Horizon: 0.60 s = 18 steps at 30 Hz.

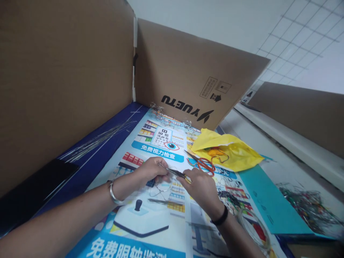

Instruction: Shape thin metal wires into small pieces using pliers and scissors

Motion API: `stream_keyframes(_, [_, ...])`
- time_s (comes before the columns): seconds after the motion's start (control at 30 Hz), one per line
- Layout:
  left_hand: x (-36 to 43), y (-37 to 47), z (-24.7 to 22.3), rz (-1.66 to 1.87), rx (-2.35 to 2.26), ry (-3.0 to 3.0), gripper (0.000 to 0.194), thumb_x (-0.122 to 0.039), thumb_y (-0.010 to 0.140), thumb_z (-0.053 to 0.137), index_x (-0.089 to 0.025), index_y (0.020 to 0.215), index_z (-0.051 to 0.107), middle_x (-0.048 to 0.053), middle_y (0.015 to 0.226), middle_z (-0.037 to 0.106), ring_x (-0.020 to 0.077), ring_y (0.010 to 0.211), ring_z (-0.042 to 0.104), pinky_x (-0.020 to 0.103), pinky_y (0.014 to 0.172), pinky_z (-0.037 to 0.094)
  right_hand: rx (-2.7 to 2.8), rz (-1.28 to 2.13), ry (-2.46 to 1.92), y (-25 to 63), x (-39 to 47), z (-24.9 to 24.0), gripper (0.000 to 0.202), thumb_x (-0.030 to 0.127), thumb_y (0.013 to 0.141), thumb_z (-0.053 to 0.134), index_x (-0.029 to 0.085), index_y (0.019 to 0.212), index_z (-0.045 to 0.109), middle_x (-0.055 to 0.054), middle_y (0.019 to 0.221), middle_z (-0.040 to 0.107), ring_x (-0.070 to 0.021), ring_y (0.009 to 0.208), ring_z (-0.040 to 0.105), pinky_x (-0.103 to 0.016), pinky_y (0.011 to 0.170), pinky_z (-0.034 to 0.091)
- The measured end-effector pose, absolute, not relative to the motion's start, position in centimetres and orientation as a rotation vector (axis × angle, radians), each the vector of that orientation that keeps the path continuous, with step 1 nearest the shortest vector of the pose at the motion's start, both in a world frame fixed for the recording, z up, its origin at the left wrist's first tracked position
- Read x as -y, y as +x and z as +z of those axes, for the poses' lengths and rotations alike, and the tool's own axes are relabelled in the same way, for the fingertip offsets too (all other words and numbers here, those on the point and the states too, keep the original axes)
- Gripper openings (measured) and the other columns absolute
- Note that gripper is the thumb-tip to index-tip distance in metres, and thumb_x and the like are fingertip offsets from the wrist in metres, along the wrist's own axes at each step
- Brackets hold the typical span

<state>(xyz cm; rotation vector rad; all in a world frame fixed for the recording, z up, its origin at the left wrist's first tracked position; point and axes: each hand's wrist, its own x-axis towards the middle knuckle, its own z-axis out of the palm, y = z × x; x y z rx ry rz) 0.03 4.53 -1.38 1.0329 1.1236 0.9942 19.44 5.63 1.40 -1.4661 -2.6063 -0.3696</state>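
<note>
My left hand (153, 170), with a silver bangle at its wrist, pinches thin wire (158, 190) that loops down below the fingers. In my right hand (201, 188), which has a black band at the wrist, is a pair of long-nose pliers (175, 172) with yellowish handles. The pliers' jaws point left and reach the left fingertips; whether they grip the wire is too small to tell. Just beyond the right hand lie scissors (204, 165) with orange-red handles. A few straight wires (163, 203) rest on the printed poster sheet (150, 218) below the hands.
An open yellow bag (236, 152) with orange thread lies at the right. Long wires (102, 139) and a black flat object (45, 182) are at the left. Cardboard panels (188, 64) wall the back and left. Coiled wire (254, 225) and a wire tangle (309, 208) sit lower right.
</note>
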Motion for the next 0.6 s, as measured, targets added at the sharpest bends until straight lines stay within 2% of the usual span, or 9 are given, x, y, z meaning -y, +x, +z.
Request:
stream_keyframes(0.3, [-4.6,-0.07,-0.89,1.01,-1.162,1.05,0.012,-0.015,0.064,0.056,-0.017,0.074,0.049,-0.002,0.049,0.06,0.0074,0.04,0.045,0.018,0.04,0.031,2.633,-0.314,-1.372,19.94,-6.21,1.39,0.029,0.049,0.083,0.048,0.024,0.082,0.062,-0.003,0.074,0.061,-0.0166,0.072,0.055,-0.026,0.063,0.029])
stream_keyframes(0.6, [-4.73,-0.16,-0.81,1.013,-1.206,1.076,0.014,-0.019,0.065,0.057,-0.019,0.073,0.046,-0.004,0.047,0.057,0.0078,0.04,0.044,0.019,0.04,0.029,2.586,-0.682,-1.237,19.66,-5.82,1.88,0.024,0.045,0.078,0.056,0.021,0.081,0.06,-0.007,0.079,0.054,-0.0221,0.078,0.045,-0.033,0.07,0.025])
